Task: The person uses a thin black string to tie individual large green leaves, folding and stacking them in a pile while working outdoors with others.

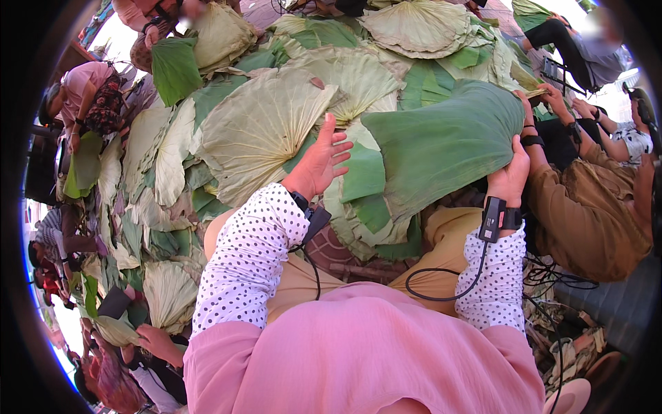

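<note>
A large green lotus leaf spreads in front of me, its right edge in my right hand. My left hand is raised, palm up with fingers apart and nothing in it, above the pile. Beneath it and farther off, a pale, dried, fan-shaped lotus leaf shows its ribs. Near my knees lies a stack of pale leaves with green pieces on top. A device with a black cable is strapped to each of my wrists.
Overlapping leaves cover the ground ahead and to the left. A co-worker in brown sits close at my right, hands near the green leaf. Others handle leaves at the left. Cables and leaf scraps lie at the lower right.
</note>
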`<state>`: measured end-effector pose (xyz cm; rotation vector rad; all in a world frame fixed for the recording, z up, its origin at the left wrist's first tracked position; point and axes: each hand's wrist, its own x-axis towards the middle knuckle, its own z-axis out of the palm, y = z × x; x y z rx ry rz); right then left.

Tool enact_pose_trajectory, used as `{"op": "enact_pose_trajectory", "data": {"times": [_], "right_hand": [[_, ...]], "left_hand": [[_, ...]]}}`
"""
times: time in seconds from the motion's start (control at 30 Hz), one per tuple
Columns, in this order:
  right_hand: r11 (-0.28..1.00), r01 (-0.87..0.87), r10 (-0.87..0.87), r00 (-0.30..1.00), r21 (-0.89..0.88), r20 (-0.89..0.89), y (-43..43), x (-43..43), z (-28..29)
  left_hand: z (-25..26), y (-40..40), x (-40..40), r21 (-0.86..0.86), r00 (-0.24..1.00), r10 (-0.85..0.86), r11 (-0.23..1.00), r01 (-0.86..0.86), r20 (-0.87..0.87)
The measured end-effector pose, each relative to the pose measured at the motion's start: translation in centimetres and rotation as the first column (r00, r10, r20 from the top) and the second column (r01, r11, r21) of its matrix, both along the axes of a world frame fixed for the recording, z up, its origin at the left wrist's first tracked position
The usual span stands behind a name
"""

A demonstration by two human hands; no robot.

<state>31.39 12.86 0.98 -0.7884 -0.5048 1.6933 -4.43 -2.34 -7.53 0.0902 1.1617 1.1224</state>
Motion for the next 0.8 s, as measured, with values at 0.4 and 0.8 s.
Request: {"op": "enact_pose_trajectory", "data": {"times": [0.4, 0.8], "right_hand": [[0.998, 0.068, -0.068, 0.998, -0.016, -0.005, -0.4, -3.3, 0.7], [0.959, 0.239, -0.254, 0.964, 0.154, 0.085, -0.1, -3.3, 0.9]], "left_hand": [[-0.6, -1.5, 8.7, 0.199, 0.921, -0.200, 0.970, 0.138, 0.335], [-0.2, -1.3, 3.7, -0.059, 0.948, 0.171, 0.979, -0.193, -0.268]]}}
